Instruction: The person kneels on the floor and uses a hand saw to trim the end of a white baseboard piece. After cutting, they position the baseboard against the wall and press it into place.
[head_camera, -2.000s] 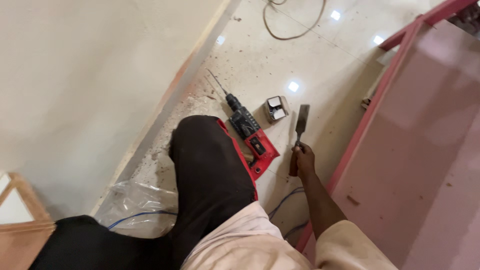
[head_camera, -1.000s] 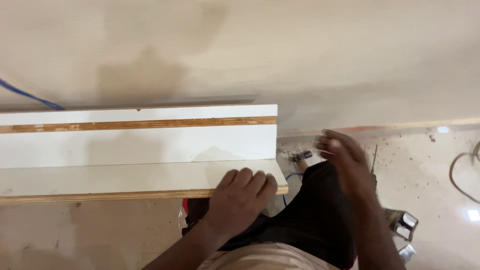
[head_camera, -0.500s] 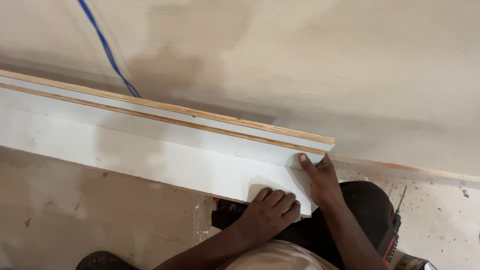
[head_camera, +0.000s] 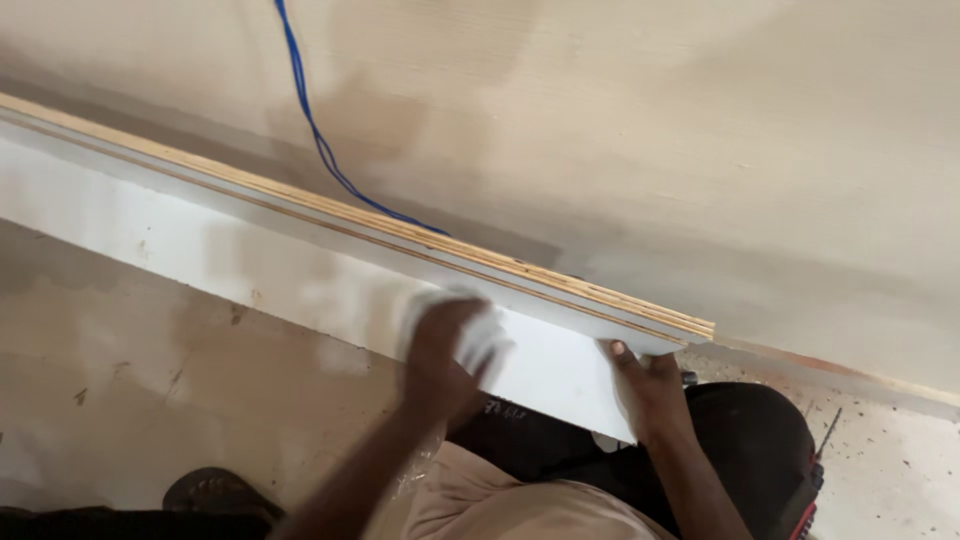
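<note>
Right hand (head_camera: 652, 385) grips white board (head_camera: 300, 275) end; left hand (head_camera: 447, 350) rests flat on it.

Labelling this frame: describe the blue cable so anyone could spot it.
Start at the long white board with plywood edges that the hands hold. The blue cable runs down the beige wall and vanishes behind the board's top edge. It is the only thin, blue thing here.

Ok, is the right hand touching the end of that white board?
Touching. The head view shows the right hand gripping the near end of the white board, thumb pressed against its white face with no gap.
</note>
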